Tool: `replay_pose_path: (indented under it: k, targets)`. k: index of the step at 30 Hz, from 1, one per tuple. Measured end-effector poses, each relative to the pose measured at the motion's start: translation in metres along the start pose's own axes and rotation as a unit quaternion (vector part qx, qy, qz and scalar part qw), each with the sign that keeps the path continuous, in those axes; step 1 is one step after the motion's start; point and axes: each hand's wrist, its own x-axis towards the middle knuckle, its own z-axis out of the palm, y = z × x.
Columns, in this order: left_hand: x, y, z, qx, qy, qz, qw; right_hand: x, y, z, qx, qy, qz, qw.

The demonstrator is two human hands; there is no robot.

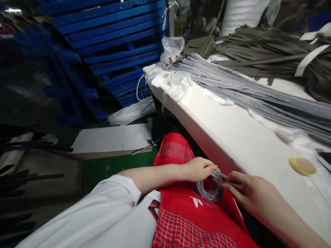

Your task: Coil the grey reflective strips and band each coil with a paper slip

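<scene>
Over my lap, my left hand [198, 169] is closed on the upper rim of a coil of grey strip [216, 197]. The coil is a thick ring with an open middle, resting against the red apron [186, 201]. To its right, my right hand [254, 190] pinches a thin length of the strip between thumb and fingers, close to the coil's upper right edge. Part of the strip is hidden by the fingers. Beside both hands runs the edge of the white table [219, 124].
Long bundled grey strips [248, 93] lie along the table, with dark olive strips [256, 48] behind. A round yellow-rimmed object [302, 165] sits at the right. Crumpled clear plastic [176, 82] covers the far corner. Blue pallets [124, 41] stand beyond; a white board [112, 138] lies on the floor.
</scene>
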Motion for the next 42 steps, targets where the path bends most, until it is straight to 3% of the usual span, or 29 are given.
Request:
replay_pose_path:
  k: [6, 11, 16, 19, 24, 28, 34, 38, 42]
  targets:
    - [-0.008, 0.013, 0.005, 0.066, -0.007, 0.128, 0.989, 0.014, 0.012, 0.008, 0.182, 0.057, 0.037, 0.981]
    - [-0.015, 0.012, 0.01, 0.091, 0.041, 0.162, 0.982, 0.026, 0.021, 0.027, 0.394, 0.052, 0.106, 0.911]
    - [-0.018, 0.011, 0.01, 0.051, 0.047, 0.208, 0.976, 0.028, 0.012, 0.045, 0.504, -0.004, 0.097, 0.858]
    - [-0.021, 0.01, 0.01, 0.042, 0.054, 0.218, 0.974, 0.03, 0.011, 0.052, 0.552, 0.013, 0.113, 0.826]
    - [-0.026, 0.008, 0.014, 0.021, 0.115, 0.187, 0.975, 0.029, 0.011, 0.049, 0.421, 0.155, 0.097, 0.889]
    - [-0.021, 0.003, 0.016, 0.005, 0.114, 0.114, 0.987, 0.024, 0.008, 0.047, 0.343, 0.226, 0.077, 0.908]
    - [-0.004, 0.002, 0.01, -0.007, 0.088, 0.077, 0.993, 0.024, 0.013, 0.047, 0.441, 0.162, 0.117, 0.875]
    - [0.001, 0.01, 0.003, -0.048, 0.085, 0.041, 0.994, 0.023, 0.014, 0.035, 0.506, 0.117, 0.091, 0.85]
    - [0.0, 0.011, 0.003, -0.039, 0.092, -0.007, 0.995, 0.02, 0.011, 0.027, 0.491, 0.074, 0.1, 0.862]
